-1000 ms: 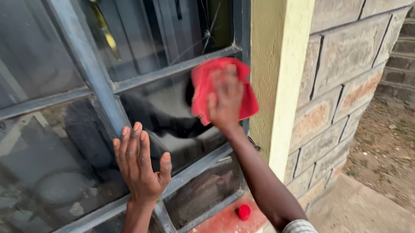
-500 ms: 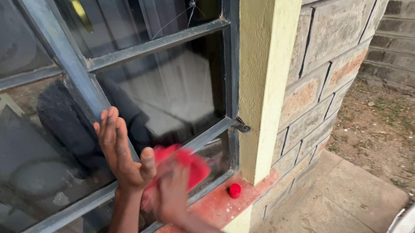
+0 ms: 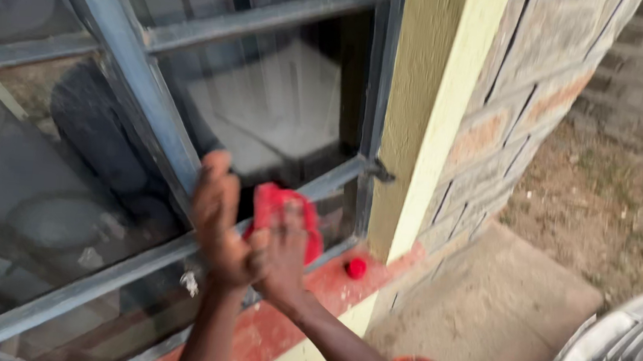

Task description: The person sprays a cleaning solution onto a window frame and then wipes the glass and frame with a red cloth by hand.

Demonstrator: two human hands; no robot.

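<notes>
I see the steel-framed window (image 3: 153, 101) filling most of the view, its grey bars crossing dark, reflective panes. Right of the window stands a yellow-painted pillar (image 3: 425, 97), and beyond that a stone block wall (image 3: 539, 83). Under the window runs a red sill (image 3: 329, 286).

My left hand (image 3: 220, 226) is raised against the window, palm flat toward the glass where the sloping bar meets the lower crossbar, fingers extended and grasping nothing; motion blur softens its outline. My right hand (image 3: 286, 257) sits just beside it, forearm rising from the bottom edge of the view, fingers spread and pressing a red cloth (image 3: 283, 212) flat onto the lower pane. The cloth shows above and around those fingers.

A small red cap (image 3: 356, 267) rests on the sill, at the window's lower right corner.
</notes>
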